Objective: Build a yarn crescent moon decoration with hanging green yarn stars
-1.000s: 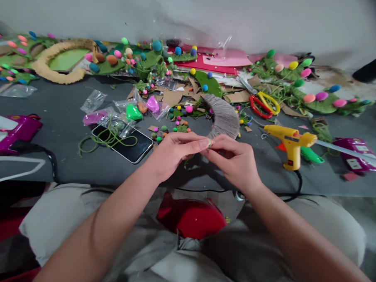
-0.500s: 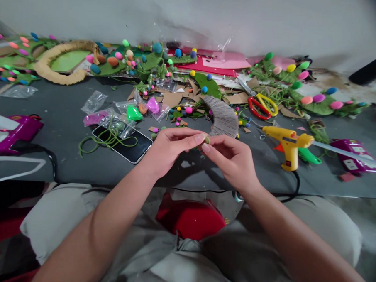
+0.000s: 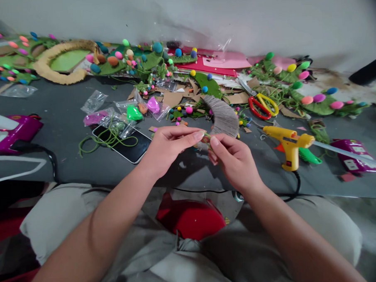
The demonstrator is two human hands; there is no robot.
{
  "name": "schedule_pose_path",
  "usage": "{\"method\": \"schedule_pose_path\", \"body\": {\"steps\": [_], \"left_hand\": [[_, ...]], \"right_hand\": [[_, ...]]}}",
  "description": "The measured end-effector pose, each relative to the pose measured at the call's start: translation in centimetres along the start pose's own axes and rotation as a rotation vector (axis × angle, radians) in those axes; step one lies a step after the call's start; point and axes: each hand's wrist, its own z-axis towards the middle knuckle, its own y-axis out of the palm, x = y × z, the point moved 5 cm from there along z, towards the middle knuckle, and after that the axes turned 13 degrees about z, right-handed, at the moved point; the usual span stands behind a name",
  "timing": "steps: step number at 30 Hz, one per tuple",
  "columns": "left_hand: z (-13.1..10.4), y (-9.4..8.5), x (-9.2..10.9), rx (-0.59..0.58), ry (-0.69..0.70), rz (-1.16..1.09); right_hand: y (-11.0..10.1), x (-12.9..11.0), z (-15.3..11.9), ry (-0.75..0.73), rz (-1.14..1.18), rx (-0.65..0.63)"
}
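Note:
Both hands meet above the front edge of the grey table (image 3: 67, 163). Between their fingertips is a small green piece (image 3: 207, 137), mostly hidden, its shape hard to make out. My left hand (image 3: 174, 148) pinches it from the left with thumb and forefinger. From the right, my right hand (image 3: 234, 159) grips it with thumb and curled fingers. Just behind them lies a grey yarn-wrapped crescent (image 3: 222, 116). Left of my left hand, green cord (image 3: 108, 138) lies over a dark phone (image 3: 134, 149).
A yellow glue gun (image 3: 289, 143) stands right of my hands, near red and yellow scissors (image 3: 263, 106). Purple power blocks sit at left (image 3: 25, 131) and right (image 3: 355, 154). Small plastic bags (image 3: 94, 101), cardboard scraps and a beige ring (image 3: 44, 66) lie farther back.
My right hand's fingers have shifted slightly right and curled more. A little more of the green piece shows between the fingertips. My left hand has hardly moved.

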Motion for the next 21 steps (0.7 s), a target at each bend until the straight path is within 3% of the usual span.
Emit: {"method": "schedule_pose_path", "body": {"steps": [11, 21], "left_hand": [[0.2, -0.4, 0.4, 0.068, 0.008, 0.186], [0.1, -0.1, 0.1, -0.036, -0.035, 0.073]], "right_hand": [[1.3, -0.4, -1.1, -0.111, -0.446, -0.189], [0.2, -0.2, -1.2, -0.027, -0.371, -0.02]]}}
